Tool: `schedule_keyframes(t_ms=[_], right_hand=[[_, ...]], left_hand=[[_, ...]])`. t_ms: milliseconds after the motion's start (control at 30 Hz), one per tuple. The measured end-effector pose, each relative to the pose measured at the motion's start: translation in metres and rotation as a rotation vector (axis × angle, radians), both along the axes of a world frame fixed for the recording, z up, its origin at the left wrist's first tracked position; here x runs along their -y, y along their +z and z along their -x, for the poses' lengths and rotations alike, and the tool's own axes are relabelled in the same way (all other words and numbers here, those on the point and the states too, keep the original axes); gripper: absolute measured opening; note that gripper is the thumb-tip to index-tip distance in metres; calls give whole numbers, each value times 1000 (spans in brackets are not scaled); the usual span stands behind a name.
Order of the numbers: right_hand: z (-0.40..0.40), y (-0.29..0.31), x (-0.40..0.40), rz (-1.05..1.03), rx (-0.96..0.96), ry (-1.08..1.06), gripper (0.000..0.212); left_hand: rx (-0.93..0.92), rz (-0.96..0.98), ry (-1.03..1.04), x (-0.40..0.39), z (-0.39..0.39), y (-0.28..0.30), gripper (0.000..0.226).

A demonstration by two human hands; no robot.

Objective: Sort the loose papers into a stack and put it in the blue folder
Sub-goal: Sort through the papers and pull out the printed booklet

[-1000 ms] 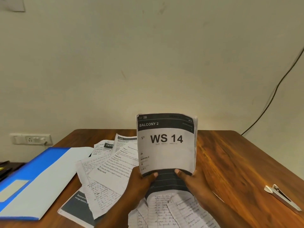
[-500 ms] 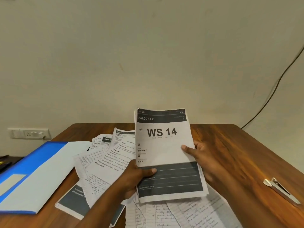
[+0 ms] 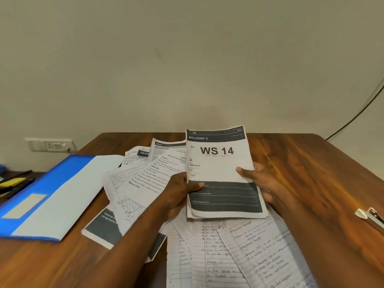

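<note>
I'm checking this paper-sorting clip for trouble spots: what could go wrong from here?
1. The held stack, topped by the WS 14 sheet, is gripped only at its side edges by the left hand and right hand; lower sheets could slip out or fan.
2. Loose papers overlap at mixed angles, so gathering them may crease corners.
3. The blue folder lies off to the left, so carrying the stack there may skew it.

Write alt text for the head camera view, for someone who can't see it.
Two hands, left hand and right hand, hold a small paper stack topped "WS 14" over loose papers on a wooden table; an open blue folder lies left.
</note>
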State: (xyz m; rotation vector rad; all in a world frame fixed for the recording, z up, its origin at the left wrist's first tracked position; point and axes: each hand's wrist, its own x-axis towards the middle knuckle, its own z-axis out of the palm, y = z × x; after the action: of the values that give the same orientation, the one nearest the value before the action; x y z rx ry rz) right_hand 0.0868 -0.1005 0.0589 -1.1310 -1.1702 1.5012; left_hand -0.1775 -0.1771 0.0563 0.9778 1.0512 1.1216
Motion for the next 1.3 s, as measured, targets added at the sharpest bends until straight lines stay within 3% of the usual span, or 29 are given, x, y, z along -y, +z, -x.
schedule_keyframes(t_ms=[133,333,467,833,1300], right_hand=[[-10,-25,-11,58,-122,-9,48],[-17,-35,-17,44,-209,-24,43],[-19,-37,-18,40,-230,-42,46],[-14,-35,-14,24,-230,-81,56],[-15,-35,-13,6,-213,-67,55]], left_hand=[[31,-39,18,1,13,-4,43],[193,-150,2,1,30,-10,62],[152,-193,0,5,26,-13,77],[19,-294,104,12,16,-19,16],[99,-196,68,8,18,-24,19]])
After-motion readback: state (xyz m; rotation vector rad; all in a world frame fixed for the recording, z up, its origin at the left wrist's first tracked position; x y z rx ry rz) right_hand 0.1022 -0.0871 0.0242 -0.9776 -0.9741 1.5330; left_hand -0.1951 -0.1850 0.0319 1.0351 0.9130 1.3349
